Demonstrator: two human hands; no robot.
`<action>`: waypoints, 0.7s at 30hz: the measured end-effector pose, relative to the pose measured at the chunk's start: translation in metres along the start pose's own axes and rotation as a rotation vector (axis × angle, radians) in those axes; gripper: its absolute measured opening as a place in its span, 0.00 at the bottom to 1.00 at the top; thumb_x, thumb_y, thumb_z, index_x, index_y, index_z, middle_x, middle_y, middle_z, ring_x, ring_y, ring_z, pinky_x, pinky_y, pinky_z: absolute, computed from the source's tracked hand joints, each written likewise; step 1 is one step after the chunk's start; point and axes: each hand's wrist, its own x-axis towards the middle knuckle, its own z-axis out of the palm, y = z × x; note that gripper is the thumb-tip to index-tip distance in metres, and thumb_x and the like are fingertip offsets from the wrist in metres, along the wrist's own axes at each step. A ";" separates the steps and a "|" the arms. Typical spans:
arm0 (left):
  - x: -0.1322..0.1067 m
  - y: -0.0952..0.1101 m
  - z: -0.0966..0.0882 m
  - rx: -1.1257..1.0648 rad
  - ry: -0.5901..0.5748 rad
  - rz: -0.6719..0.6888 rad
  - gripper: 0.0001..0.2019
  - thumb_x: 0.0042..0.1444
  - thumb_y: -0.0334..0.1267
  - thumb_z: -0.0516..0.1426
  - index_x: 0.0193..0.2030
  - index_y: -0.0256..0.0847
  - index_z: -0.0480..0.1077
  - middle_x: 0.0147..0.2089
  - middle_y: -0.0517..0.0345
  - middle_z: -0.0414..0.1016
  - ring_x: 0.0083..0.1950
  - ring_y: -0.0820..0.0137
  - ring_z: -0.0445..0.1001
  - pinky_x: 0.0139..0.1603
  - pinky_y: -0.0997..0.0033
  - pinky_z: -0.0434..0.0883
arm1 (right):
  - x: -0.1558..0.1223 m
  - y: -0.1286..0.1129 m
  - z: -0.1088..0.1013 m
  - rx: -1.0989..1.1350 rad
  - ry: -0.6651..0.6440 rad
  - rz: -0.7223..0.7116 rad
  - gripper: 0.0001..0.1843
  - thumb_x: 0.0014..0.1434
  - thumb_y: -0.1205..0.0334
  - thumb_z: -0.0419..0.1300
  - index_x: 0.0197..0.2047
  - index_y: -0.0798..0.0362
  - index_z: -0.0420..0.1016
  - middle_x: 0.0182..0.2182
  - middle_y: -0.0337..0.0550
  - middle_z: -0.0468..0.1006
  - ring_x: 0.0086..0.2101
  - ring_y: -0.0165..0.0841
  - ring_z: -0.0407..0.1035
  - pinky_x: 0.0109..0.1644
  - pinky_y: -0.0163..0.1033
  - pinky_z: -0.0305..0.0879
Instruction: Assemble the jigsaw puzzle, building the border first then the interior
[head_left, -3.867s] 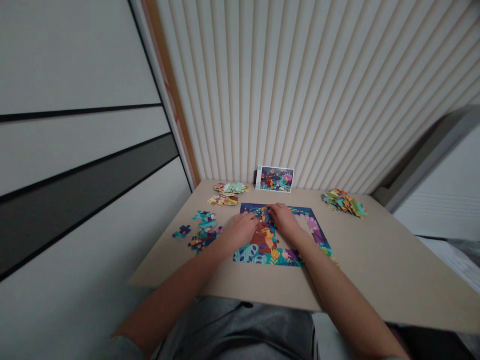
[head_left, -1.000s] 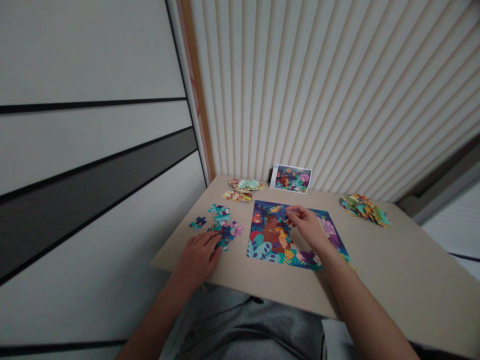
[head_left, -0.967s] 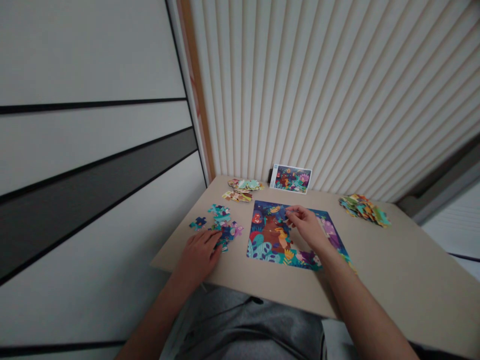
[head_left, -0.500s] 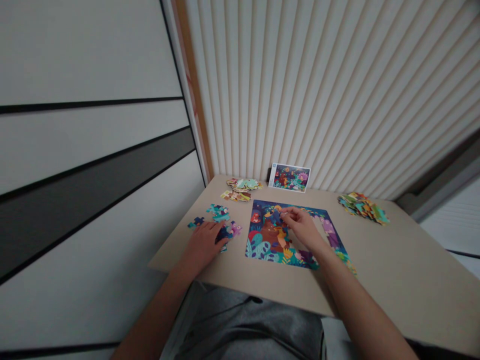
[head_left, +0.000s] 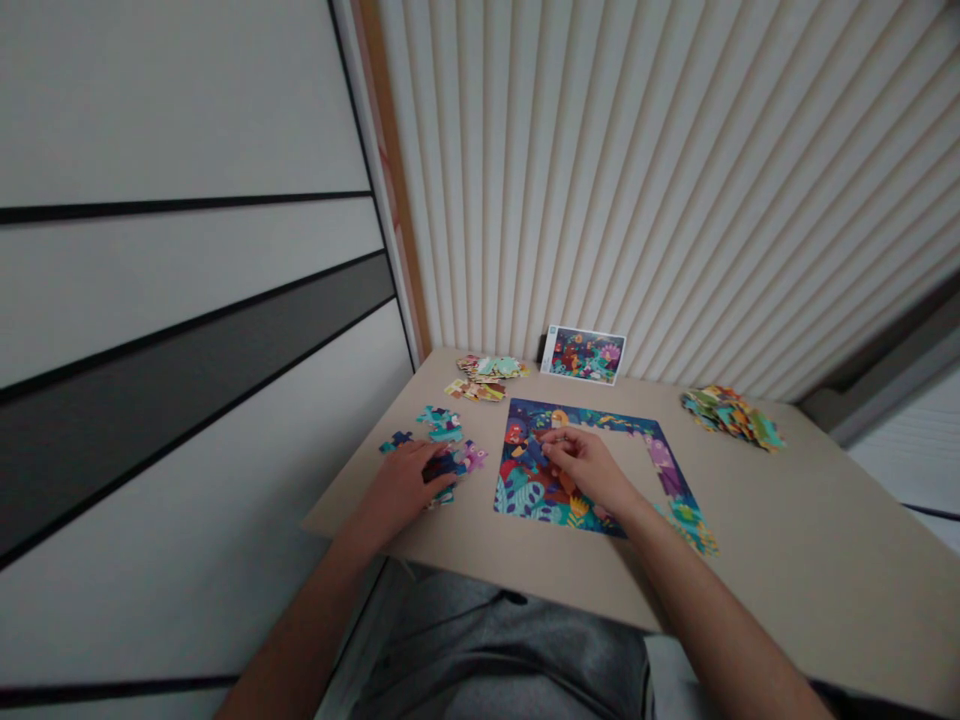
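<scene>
A partly assembled jigsaw puzzle [head_left: 525,495] lies flat on the table, with a bare gap inside its right half. Over its left part, my right hand [head_left: 589,468] is closed in a pinch on a dark blue puzzle piece [head_left: 533,450], low against the picture; the fingers partly cover it. My left hand [head_left: 401,488] rests on loose puzzle pieces [head_left: 442,425] left of the puzzle, its fingers spread and its thumb apart. Those pieces are blue, teal and pink, and some are hidden under the palm.
A picture card [head_left: 583,355] of the puzzle scene leans upright at the back of the beige table [head_left: 525,565]. One pile of pieces [head_left: 487,375] lies at the back left, another heap [head_left: 731,415] at the right. A pleated blind [head_left: 525,180] rises behind.
My right hand has moved left and slightly nearer me across the puzzle, and the blue piece at its fingertips with it. My left hand stays over the loose pieces.
</scene>
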 end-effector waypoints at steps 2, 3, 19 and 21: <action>-0.002 -0.008 -0.007 -0.039 0.063 -0.040 0.21 0.61 0.49 0.60 0.57 0.43 0.73 0.54 0.51 0.79 0.53 0.59 0.77 0.57 0.59 0.71 | -0.001 0.000 0.000 -0.012 0.005 0.010 0.18 0.56 0.45 0.64 0.41 0.50 0.76 0.20 0.35 0.73 0.17 0.30 0.63 0.19 0.34 0.57; -0.003 -0.013 -0.011 -0.041 0.113 -0.070 0.21 0.61 0.50 0.59 0.57 0.43 0.73 0.54 0.51 0.78 0.53 0.60 0.77 0.57 0.59 0.72 | -0.001 -0.001 0.000 -0.015 0.005 0.013 0.18 0.56 0.45 0.64 0.41 0.51 0.76 0.20 0.35 0.74 0.16 0.29 0.62 0.19 0.34 0.56; -0.022 -0.022 -0.002 0.197 0.194 -0.043 0.20 0.62 0.47 0.60 0.58 0.42 0.73 0.56 0.47 0.76 0.59 0.54 0.71 0.63 0.51 0.67 | 0.000 0.007 0.004 0.049 -0.063 0.017 0.21 0.56 0.44 0.66 0.42 0.53 0.75 0.24 0.36 0.74 0.22 0.29 0.67 0.25 0.33 0.65; -0.028 -0.011 0.003 0.220 0.192 0.023 0.17 0.62 0.45 0.60 0.56 0.44 0.74 0.56 0.48 0.76 0.58 0.54 0.71 0.63 0.50 0.67 | 0.000 0.007 0.004 0.058 -0.069 0.016 0.21 0.57 0.45 0.66 0.42 0.54 0.75 0.25 0.36 0.74 0.22 0.28 0.67 0.25 0.33 0.65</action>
